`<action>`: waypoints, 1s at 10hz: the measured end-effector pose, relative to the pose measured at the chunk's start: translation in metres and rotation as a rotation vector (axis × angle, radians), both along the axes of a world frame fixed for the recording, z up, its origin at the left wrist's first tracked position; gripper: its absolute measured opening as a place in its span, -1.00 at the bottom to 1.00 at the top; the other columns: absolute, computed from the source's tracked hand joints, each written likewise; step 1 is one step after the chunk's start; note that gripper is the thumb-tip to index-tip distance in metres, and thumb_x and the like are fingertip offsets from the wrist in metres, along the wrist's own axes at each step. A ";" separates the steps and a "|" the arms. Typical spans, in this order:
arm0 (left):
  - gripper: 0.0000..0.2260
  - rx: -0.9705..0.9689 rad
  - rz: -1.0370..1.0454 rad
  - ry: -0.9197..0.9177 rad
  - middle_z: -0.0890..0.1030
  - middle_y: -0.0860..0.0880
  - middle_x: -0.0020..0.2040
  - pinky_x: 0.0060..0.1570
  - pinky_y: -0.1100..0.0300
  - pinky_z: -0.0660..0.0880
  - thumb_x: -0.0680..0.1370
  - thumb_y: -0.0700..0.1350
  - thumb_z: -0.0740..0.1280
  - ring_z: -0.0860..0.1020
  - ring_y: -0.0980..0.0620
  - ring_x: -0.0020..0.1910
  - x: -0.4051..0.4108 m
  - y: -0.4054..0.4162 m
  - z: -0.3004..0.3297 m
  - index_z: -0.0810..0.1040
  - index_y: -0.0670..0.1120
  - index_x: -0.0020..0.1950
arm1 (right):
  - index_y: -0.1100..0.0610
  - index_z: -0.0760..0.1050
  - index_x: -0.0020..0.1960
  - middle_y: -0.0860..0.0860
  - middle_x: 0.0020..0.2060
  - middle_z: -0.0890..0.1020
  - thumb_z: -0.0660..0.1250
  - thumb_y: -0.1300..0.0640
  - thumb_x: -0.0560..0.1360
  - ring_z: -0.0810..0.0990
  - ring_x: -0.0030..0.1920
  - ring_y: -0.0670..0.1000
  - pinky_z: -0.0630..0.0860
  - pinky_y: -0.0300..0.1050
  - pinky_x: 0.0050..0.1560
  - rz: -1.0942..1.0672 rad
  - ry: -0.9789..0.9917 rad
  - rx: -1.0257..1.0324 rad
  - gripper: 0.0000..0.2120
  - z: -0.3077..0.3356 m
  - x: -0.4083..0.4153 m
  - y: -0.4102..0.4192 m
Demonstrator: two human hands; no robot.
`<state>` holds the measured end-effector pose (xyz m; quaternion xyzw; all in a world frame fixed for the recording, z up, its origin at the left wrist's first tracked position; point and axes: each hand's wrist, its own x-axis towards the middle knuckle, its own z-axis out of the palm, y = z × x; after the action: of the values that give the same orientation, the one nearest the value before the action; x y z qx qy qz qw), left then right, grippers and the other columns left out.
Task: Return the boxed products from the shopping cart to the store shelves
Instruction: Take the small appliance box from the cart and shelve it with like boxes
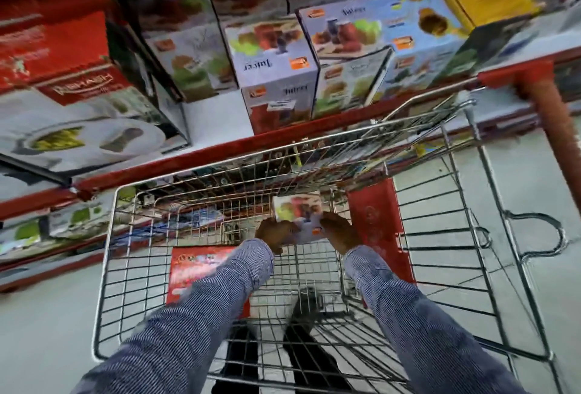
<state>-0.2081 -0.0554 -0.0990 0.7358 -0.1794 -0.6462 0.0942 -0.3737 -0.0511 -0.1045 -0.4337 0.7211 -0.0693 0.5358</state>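
A: Which step does this look like?

B: The pick-up, I'd say. Both arms reach down into the shopping cart, and the left hand and right hand are closed on the two sides of a small white boxed product, the left hand on its left edge, the right hand on its right. The box sits between the palms and sticks out just beyond the fingers.

A: Is it lifted yet?

B: I can't tell. The picture is blurred by motion, and the box is low inside the basket, so it may be resting on the wire floor or just clear of it.

A: Anything else left in the cart?

B: A flat red box lies under the left forearm, nearer the person than the left hand. A red panel, probably the seat flap, stands just to the right of the right hand.

A: And the next move?

B: Raising the box straight up over the far rim, well above both hands, then forward to the shelf. The juicer boxes up beyond the hands carry similar artwork, so that row seems the likely home. There's a bare gap on the shelf above and left of the left hand.
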 end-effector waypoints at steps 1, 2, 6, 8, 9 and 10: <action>-0.70 -0.051 0.034 0.035 0.62 -0.16 -0.04 -0.22 0.11 0.49 0.41 -0.18 0.43 0.54 -0.05 -0.23 -0.003 0.003 0.029 0.60 -0.25 0.12 | 0.23 0.60 0.09 0.02 -0.09 0.64 0.23 0.23 0.54 0.61 -0.06 0.03 0.49 -0.29 0.00 -0.149 -0.107 -0.101 -0.78 0.016 0.000 0.000; -0.76 -0.110 0.059 0.070 0.66 -0.12 -0.06 0.03 -0.05 0.60 0.37 -0.14 0.48 0.59 -0.13 -0.08 -0.001 0.005 0.063 0.65 -0.19 0.00 | 0.25 0.64 0.05 0.05 -0.15 0.65 0.25 0.28 0.53 0.54 -0.16 -0.02 0.41 -0.31 -0.18 -0.193 -0.057 -0.289 -0.79 0.048 -0.003 -0.001; -0.86 -0.585 0.152 -0.042 0.76 -0.13 -0.11 -0.13 -0.18 0.67 0.43 -0.10 0.47 0.71 -0.22 -0.13 0.070 0.043 0.214 0.69 -0.10 -0.06 | -0.07 0.65 -0.18 -0.29 -0.44 0.64 0.44 0.14 0.40 0.60 -0.36 -0.36 0.47 -0.50 -0.26 -0.125 -0.156 -0.599 -0.90 0.198 0.037 -0.002; -0.67 -0.812 0.127 -0.259 0.76 0.03 -0.16 -0.03 -0.12 0.65 0.31 0.13 0.46 0.71 0.00 -0.16 0.107 0.042 0.249 0.70 -0.02 -0.03 | -0.08 0.62 -0.16 -0.08 -0.22 0.71 0.45 0.08 0.40 0.68 -0.13 -0.04 0.62 -0.07 -0.02 -0.082 -0.189 -0.647 -0.93 0.242 0.076 -0.017; -0.53 -0.872 0.133 -0.272 0.75 0.03 -0.05 -0.02 -0.10 0.66 0.25 0.17 0.44 0.71 0.01 -0.11 0.121 0.035 0.263 0.68 -0.01 0.09 | -0.07 0.62 -0.08 -0.12 -0.21 0.70 0.43 0.13 0.42 0.67 -0.14 -0.07 0.63 -0.05 -0.03 -0.043 -0.209 -0.675 -0.88 0.259 0.094 -0.027; -0.49 -0.914 0.138 -0.309 0.74 0.00 0.01 -0.03 -0.10 0.66 0.28 0.13 0.41 0.71 -0.03 -0.12 0.128 0.027 0.273 0.64 -0.01 0.19 | 0.06 0.64 0.06 -0.09 -0.16 0.69 0.41 0.17 0.44 0.65 -0.13 -0.14 0.60 -0.14 0.01 -0.010 -0.198 -0.703 -0.81 0.271 0.104 -0.040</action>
<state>-0.0799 -0.0281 0.1738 0.7167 -0.4073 -0.3767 0.4225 -0.2695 -0.0908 0.1669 -0.5792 0.5998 -0.3573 0.4209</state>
